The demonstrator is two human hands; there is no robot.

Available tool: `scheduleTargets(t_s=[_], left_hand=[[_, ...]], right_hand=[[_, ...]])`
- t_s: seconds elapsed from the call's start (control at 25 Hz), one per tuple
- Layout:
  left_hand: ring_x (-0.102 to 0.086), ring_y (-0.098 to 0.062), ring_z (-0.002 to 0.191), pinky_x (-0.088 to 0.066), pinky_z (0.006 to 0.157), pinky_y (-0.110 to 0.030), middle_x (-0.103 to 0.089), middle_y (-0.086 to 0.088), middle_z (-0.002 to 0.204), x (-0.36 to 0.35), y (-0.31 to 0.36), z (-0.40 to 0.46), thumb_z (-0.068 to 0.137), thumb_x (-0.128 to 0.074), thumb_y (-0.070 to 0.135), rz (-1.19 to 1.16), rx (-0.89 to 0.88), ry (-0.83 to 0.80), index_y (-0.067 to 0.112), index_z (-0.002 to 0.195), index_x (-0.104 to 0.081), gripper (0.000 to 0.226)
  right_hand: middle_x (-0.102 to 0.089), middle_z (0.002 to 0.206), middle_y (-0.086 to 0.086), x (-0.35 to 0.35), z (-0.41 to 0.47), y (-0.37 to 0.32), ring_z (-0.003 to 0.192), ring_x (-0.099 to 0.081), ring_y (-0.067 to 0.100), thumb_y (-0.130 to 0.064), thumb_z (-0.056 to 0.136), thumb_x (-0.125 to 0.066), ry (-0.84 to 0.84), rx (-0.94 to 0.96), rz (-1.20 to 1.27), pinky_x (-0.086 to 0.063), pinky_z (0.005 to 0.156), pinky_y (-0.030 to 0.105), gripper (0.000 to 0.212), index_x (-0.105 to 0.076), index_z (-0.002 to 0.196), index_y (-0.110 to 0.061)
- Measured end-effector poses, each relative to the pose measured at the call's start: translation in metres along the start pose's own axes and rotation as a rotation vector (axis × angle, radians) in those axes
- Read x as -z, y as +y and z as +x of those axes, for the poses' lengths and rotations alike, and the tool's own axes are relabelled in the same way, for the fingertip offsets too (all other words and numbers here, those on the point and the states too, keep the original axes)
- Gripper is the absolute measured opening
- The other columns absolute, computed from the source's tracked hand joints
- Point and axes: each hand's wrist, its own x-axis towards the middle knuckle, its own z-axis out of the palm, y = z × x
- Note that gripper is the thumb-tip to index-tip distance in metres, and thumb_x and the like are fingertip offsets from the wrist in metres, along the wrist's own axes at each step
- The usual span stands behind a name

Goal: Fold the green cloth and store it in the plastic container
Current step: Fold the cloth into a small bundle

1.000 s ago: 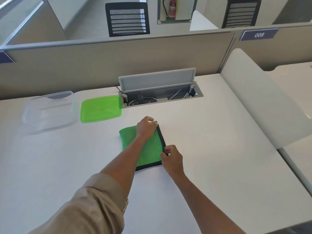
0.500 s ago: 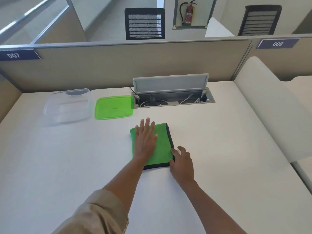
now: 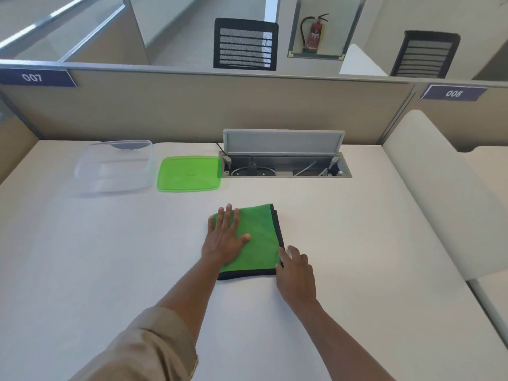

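Observation:
The green cloth, edged in black, lies folded into a rectangle in the middle of the white desk. My left hand rests flat on its left half, fingers spread. My right hand lies at the cloth's near right corner, fingers loosely apart and touching the black edge. The clear plastic container stands open at the back left, with its green lid lying flat beside it on the right.
An open cable box with a raised grey flap is sunk into the desk behind the cloth. A beige partition closes the back. A white curved divider borders the right side.
Both hands let go of the cloth's right edge and flattened. My left hand slid leftward across the cloth, pressing it down. My right hand stayed at the near right corner.

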Motion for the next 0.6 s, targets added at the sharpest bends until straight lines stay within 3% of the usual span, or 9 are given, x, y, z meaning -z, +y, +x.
scheduleTargets(t_s=[0.12, 0.32, 0.44, 0.52, 0.6], left_hand=[[0.012, -0.023, 0.151, 0.002, 0.123, -0.049, 0.009, -0.004, 0.164, 0.002, -0.005, -0.018, 0.1, -0.03, 0.055, 0.003, -0.128, 0.106, 0.018, 0.158, -0.003, 0.075], [-0.037, -0.024, 0.14, -0.034, 0.114, -0.043, -0.043, -0.001, 0.152, -0.008, -0.037, -0.07, 0.089, -0.039, 0.072, 0.045, -0.427, 0.142, 0.019, 0.145, -0.045, 0.077], [-0.038, -0.02, 0.14, -0.033, 0.116, -0.038, -0.042, 0.002, 0.153, -0.01, -0.053, -0.087, 0.086, -0.047, 0.072, 0.041, -0.422, 0.094, 0.021, 0.146, -0.043, 0.078], [-0.035, -0.018, 0.143, -0.029, 0.117, -0.034, -0.039, 0.003, 0.156, -0.009, -0.057, -0.089, 0.087, -0.055, 0.06, 0.019, -0.421, 0.06, 0.02, 0.148, -0.042, 0.074], [-0.041, -0.019, 0.14, -0.037, 0.114, -0.035, -0.045, 0.0, 0.152, -0.009, -0.055, -0.089, 0.086, -0.066, 0.045, 0.006, -0.416, 0.074, 0.016, 0.142, -0.048, 0.065]], right_hand=[[-0.046, 0.143, 0.008, 0.003, 0.003, 0.003, 0.113, -0.052, 0.029, -0.026, 0.088, -0.059, 0.023, 0.146, -0.013, -0.049, 0.088, 0.041, 0.047, -0.052, 0.133, -0.014], [-0.038, 0.153, 0.0, 0.003, 0.017, 0.026, 0.139, -0.035, 0.023, -0.04, 0.086, -0.061, -0.149, 0.482, -0.084, -0.029, 0.114, 0.037, 0.064, -0.043, 0.144, -0.021], [-0.04, 0.153, -0.001, 0.004, 0.026, 0.035, 0.14, -0.035, 0.024, -0.036, 0.087, -0.064, -0.18, 0.546, -0.107, -0.028, 0.116, 0.038, 0.062, -0.044, 0.144, -0.022], [-0.048, 0.148, 0.0, 0.005, 0.028, 0.038, 0.136, -0.042, 0.027, -0.03, 0.086, -0.069, -0.149, 0.59, -0.142, -0.035, 0.112, 0.04, 0.059, -0.049, 0.141, -0.021], [-0.053, 0.143, 0.002, 0.007, 0.027, 0.037, 0.131, -0.049, 0.029, -0.025, 0.085, -0.07, -0.112, 0.624, -0.173, -0.042, 0.107, 0.041, 0.055, -0.053, 0.137, -0.019]])
